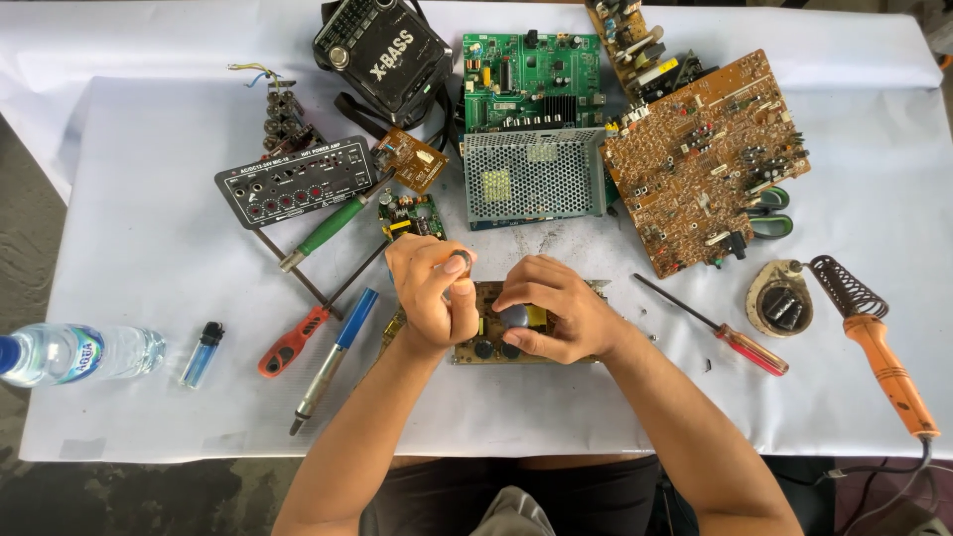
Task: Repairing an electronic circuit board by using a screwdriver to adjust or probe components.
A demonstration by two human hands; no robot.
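Observation:
My left hand (429, 293) is closed around a small grey round-topped object (459, 263), pinched between thumb and fingers; what the object is cannot be told. It hovers over the left end of a small brown circuit board (476, 347) lying near the table's front edge. At the board's middle, my right hand (556, 310) rests with its fingertips gripping a dark round component (514, 317). Both hands hide most of the board.
To the left lie a water bottle (69, 352), blue lighter (204, 352), red-handled screwdriver (293, 342), blue-handled tool (338, 347) and green-handled screwdriver (333, 226). Behind: black control panel (293, 181), black radio (382, 50), green board (531, 79), mesh metal box (536, 174), large brown board (705, 159). Right: red screwdriver (740, 342), orange-handled soldering iron (888, 367).

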